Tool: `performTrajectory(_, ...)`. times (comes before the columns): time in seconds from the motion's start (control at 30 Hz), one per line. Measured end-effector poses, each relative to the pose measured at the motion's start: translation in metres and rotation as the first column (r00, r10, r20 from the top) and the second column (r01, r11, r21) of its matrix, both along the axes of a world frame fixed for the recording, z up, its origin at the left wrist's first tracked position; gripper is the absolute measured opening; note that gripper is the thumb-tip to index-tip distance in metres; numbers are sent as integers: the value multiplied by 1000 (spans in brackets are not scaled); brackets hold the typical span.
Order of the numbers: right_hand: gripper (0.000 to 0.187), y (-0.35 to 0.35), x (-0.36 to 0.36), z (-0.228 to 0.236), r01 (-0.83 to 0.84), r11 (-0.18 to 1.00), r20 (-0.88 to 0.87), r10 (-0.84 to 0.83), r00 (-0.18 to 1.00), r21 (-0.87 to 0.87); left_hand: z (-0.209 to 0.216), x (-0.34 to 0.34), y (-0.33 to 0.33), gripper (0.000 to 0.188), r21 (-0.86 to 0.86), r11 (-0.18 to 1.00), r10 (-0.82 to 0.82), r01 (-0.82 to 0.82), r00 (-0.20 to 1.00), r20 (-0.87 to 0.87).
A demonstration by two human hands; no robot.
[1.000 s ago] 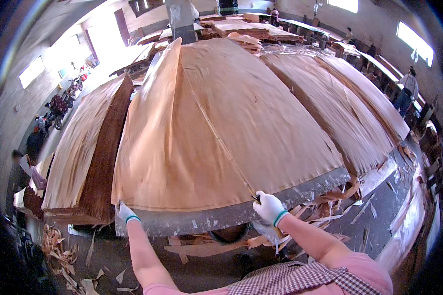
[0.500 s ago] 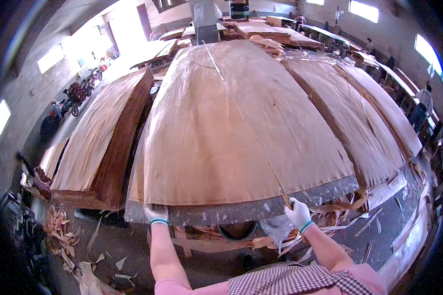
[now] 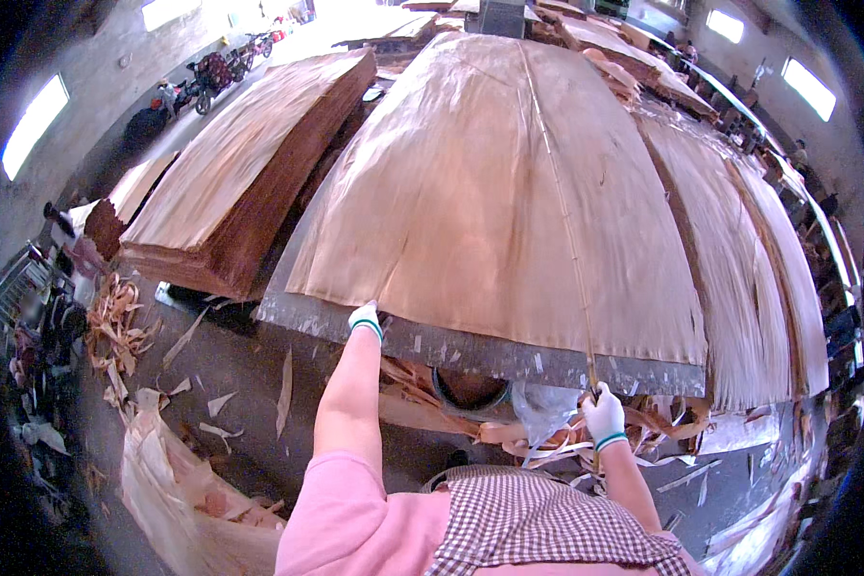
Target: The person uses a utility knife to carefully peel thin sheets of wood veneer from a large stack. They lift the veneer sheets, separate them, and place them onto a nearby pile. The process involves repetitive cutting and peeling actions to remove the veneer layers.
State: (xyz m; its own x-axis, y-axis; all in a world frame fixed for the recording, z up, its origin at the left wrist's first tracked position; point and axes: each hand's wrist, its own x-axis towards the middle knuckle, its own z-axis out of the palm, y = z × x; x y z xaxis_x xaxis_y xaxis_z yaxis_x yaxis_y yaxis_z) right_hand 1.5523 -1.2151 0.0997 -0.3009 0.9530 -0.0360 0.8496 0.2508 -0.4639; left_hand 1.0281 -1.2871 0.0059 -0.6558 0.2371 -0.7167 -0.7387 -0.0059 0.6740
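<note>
A broad, pale-brown wood veneer sheet (image 3: 442, 221) lies over a grey, scuffed board (image 3: 470, 348) in front of me. At the sheet's near edge, left of the middle, my gloved left hand (image 3: 365, 319) has its fingers closed on the edge; the fingertips are partly hidden. My gloved right hand (image 3: 603, 415) is wrapped round the near end of a long, thin jointed pole (image 3: 568, 230), which looks like bamboo. The pole lies lengthwise over the right half of the sheet toward its far end, and its butt sticks out below my hand.
A thick veneer stack (image 3: 250, 163) stands at the left, with more veneer piles (image 3: 720, 250) at the right. Veneer scraps (image 3: 120, 322) litter the floor. Below the board's near edge are a dark round tub (image 3: 470, 389) and clear plastic (image 3: 544, 408). Motorbikes (image 3: 206, 82) stand by the far-left wall.
My left hand has shifted right along the sheet's near edge, away from its left corner. The pole lies straighter lengthwise, still in my right hand. The view has turned left and downward.
</note>
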Motion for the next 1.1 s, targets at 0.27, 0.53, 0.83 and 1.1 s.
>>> performTrajectory(0.27, 34, -12, -10, -9, -30, 997, 65, 35, 997, -77, -14, -32, -20, 20, -10, 996, 83, -86, 981, -177)
performTrajectory(0.53, 38, -30, -35, -16, -159, 983, -140, 145, 980, -97, -44, -121, -99, 21, -114, 990, -117, 86, 946, -302)
performTrajectory(0.83, 28, -40, -33, -41, -88, 883, -561, -214, 800, -461, 39, 43, -46, 35, 260, 931, -281, 256, 958, 61)
performTrajectory(1.1, 27, -49, -42, -29, -120, 767, -641, -427, 637, -630, -1, 68, -16, 16, 37, 869, -492, 493, 870, -36)
